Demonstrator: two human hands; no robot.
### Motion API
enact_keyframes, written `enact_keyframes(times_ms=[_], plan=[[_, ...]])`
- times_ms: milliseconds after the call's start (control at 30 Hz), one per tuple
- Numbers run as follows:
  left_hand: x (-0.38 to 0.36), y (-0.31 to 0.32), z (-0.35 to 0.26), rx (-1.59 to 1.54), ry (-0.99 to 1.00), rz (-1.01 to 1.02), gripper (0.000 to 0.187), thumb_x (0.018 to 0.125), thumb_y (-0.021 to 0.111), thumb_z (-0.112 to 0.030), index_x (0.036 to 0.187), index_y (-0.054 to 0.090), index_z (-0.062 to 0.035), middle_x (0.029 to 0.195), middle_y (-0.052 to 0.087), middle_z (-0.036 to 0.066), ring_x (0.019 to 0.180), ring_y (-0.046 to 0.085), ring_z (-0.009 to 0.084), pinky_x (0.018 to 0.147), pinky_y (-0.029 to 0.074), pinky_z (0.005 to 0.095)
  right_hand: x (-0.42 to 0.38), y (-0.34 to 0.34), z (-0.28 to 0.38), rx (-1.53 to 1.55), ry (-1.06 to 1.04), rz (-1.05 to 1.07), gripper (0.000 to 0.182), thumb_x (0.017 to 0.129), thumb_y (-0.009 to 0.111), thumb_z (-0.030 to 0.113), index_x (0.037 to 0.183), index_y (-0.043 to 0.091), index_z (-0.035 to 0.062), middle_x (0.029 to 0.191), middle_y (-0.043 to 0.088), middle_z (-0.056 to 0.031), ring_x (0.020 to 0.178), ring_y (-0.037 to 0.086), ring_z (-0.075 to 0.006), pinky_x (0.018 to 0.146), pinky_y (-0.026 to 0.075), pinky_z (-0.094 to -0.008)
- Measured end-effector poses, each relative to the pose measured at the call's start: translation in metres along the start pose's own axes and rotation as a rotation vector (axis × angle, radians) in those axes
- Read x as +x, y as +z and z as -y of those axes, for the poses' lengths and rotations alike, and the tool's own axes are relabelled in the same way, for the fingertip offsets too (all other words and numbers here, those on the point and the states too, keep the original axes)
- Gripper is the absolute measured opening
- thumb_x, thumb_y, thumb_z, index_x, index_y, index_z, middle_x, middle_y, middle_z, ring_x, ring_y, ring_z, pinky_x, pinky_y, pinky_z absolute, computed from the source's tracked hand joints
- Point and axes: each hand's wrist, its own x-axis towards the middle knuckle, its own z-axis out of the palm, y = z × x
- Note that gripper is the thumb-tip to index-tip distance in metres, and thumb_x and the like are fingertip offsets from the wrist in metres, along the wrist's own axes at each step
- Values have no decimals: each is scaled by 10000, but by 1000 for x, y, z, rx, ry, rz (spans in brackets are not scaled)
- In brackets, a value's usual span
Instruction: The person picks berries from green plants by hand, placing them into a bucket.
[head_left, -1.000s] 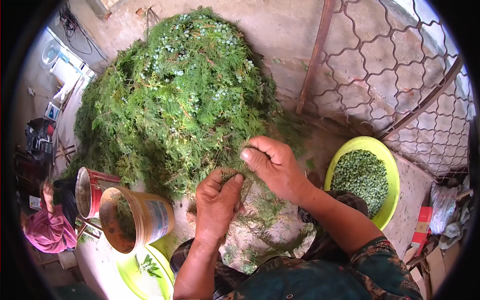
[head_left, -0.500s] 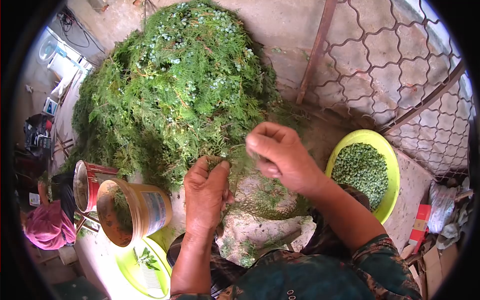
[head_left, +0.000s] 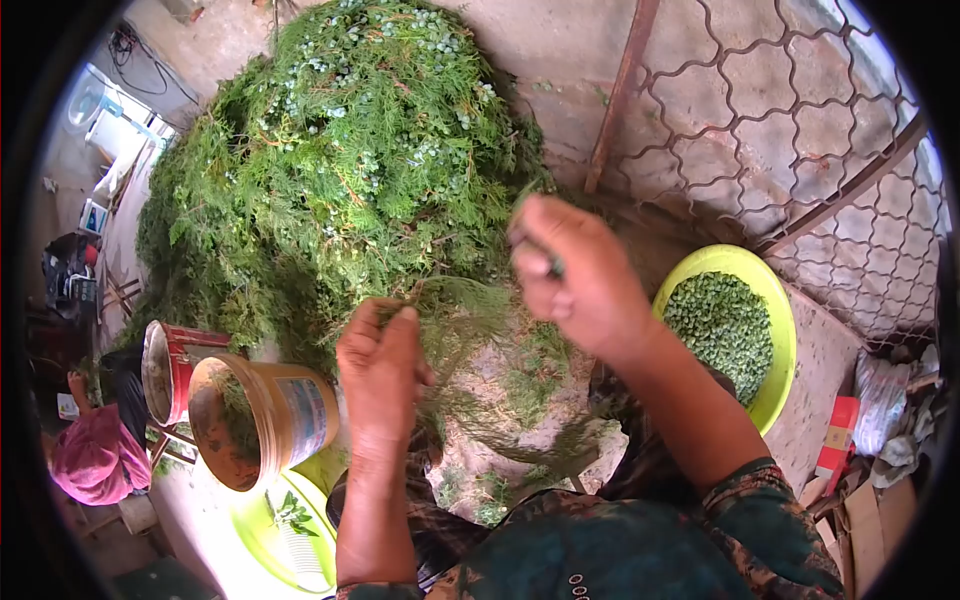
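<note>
My left hand (head_left: 382, 365) pinches the stem of a feathery conifer sprig (head_left: 465, 305), whose green fronds spread to the right. Curled and smeared by motion, my right hand (head_left: 580, 275) is held higher up, apart from the sprig. A small dark-green bit shows between its fingers, too blurred to name. In front of both hands rises a big heap of cut conifer branches (head_left: 370, 150), dotted with pale blue-green berry-like cones. To the right, a yellow-green basin (head_left: 785, 345) holds many loose green cones (head_left: 718, 335).
On the left stand a tan bucket (head_left: 270, 420) with greenery inside, a red bucket (head_left: 178, 375) and another bright green basin (head_left: 255, 540). A wire-mesh panel (head_left: 770, 130) leans at the right. A person in a pink top (head_left: 100, 455) is at far left.
My right hand has moved up and slightly right, away from my left hand. My left hand has shifted a little left and up, still pinching the sprig. The view has shifted slightly.
</note>
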Motion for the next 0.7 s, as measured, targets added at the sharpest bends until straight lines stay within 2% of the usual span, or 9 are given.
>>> enact_keyframes(times_ms=[33,100,200,300,333,433,567,633,700], plan=[[2,-4,0,-139,-64,-25,26,879,527,-91,877,524,-64,534,427,-37,384,355,42,357,347,190,2,-4,5,295,13,-49,238,933,478,304,843,484,84,622,399,36,407,265,-28,365,229,-188],[1,4,0,-205,-85,-28,80,870,568,-143,901,531,-79,516,433,-31,335,298,51,388,364,197,1,-4,-2,260,1,-60,266,941,448,339,871,474,84,638,412,24,412,268,-38,367,226,-190],[-4,15,-1,-435,-69,130,279,800,689,-212,981,533,-67,626,484,-33,468,398,54,476,389,208,-6,14,-14,85,63,-3,304,937,448,378,893,466,78,676,403,0,473,314,-45,407,245,-180],[-11,31,1,-220,79,118,352,770,717,-148,1048,528,-45,675,506,-22,559,459,61,484,382,199,-6,18,-18,-14,-31,-23,311,936,446,394,904,467,86,682,392,16,525,337,-44,435,264,-179],[-14,29,0,-211,107,192,350,778,696,-43,1075,513,-21,901,600,42,777,565,90,649,476,214,-6,19,-20,-14,-29,-19,311,936,446,394,904,467,86,682,392,16,525,337,-44,435,264,-179],[-13,39,0,-46,172,117,296,783,671,5,1045,534,-9,894,603,27,808,570,88,731,478,222,-9,22,-24,-152,-35,-94,293,939,443,390,904,469,100,702,386,31,581,358,-43,448,280,-187],[-7,36,19,-32,163,75,180,818,637,-9,986,571,-11,844,609,1,730,516,40,620,441,204,-6,22,-27,-269,-63,-49,274,966,417,302,851,456,56,682,399,31,598,382,-37,482,330,-214],[-6,36,21,-56,195,70,163,826,638,-39,972,570,-14,812,600,-1,687,500,39,587,419,200,-1,19,-36,-352,-330,-7,252,960,437,278,854,457,50,680,400,33,602,382,-36,487,334,-219],[-6,34,18,-78,227,63,152,833,640,-68,957,569,-17,779,591,-3,644,484,38,554,398,197,-2,19,-37,-329,-268,-11,238,955,449,265,857,461,48,672,396,31,598,380,-38,485,335,-220]])
